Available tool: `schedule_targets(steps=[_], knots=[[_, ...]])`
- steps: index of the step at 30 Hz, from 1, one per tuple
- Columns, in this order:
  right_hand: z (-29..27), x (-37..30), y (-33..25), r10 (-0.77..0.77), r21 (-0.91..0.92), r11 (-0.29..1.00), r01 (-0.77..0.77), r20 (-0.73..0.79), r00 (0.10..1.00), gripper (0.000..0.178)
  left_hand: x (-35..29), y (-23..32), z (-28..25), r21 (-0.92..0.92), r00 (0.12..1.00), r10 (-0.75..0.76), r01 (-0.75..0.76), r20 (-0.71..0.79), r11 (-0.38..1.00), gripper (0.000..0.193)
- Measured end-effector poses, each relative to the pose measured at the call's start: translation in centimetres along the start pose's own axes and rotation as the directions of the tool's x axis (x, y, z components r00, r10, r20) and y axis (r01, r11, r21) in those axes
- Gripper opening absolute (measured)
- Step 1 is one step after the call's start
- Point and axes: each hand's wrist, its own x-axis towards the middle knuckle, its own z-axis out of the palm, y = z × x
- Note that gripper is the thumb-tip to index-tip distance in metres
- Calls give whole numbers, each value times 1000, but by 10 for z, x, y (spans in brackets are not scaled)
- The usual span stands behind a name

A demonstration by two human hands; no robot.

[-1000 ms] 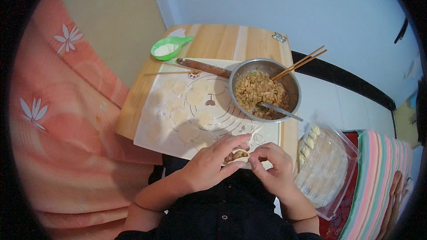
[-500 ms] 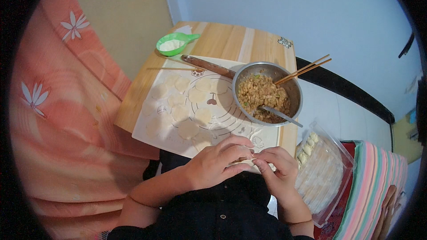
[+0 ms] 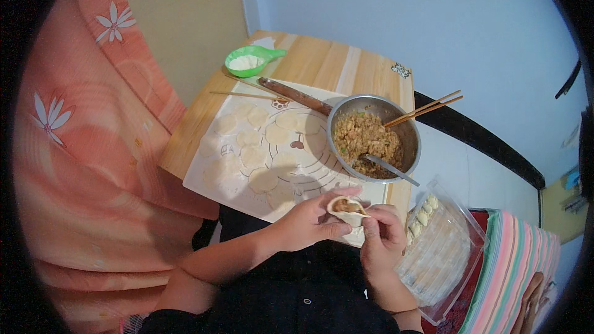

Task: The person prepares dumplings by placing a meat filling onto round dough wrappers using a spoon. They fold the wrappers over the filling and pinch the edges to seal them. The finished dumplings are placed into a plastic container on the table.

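Observation:
A half-closed dumpling [image 3: 348, 209] with brown filling showing is held between my hands over the table's front edge. My left hand [image 3: 315, 219] cradles it from the left, fingers behind and thumb in front. On the other side, my right hand [image 3: 382, 232] pinches the right end of its wrapper between thumb and fingers. Just beyond stands a steel bowl [image 3: 416, 142] of minced filling [image 3: 366, 136], with a spoon [image 3: 390, 169] and a pair of chopsticks [image 3: 427, 109] stuck in. Several round dough wrappers [image 3: 263, 179] lie on the white mat [image 3: 204, 164] to the left.
A rolling pin [image 3: 296, 95] rests at the back of the mat beside a thin stick [image 3: 244, 94]. The green scoop [image 3: 272, 54] holds white flour. Low on the right, a clear plastic tray [image 3: 433, 266] bears a row of finished dumplings [image 3: 422, 215], next to a striped cloth [image 3: 520, 253].
The dumpling has turned so its open top and filling now show. My right hand has shifted slightly lower, pinching one end. The whole view has shifted slightly.

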Motion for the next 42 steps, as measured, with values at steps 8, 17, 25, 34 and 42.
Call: schedule_targets(steps=[8, 17, 25, 34, 42], knots=[[-2, 5, -11, 116, -118, 987, -105, 88, 989, 19, 0, -8, -8, -2, 993, -116, 116, -35, 993, 49], [-5, 32, -25, -11, -405, 893, 198, 419, 908, 21, -5, -4, -13, 249, 999, -30, 38, -35, 968, 53], [4, 29, -30, 66, -371, 924, 91, 389, 919, 15, -12, -9, -21, 51, 996, -89, 90, -22, 995, 51], [27, 32, -12, 266, -222, 949, -225, 175, 948, 13, -3, -34, -34, -54, 995, 9, -15, -103, 998, 39], [27, 34, -7, 48, -395, 918, 47, 228, 973, 19, -5, -26, -32, -13, 982, 49, -52, -181, 999, 35]])
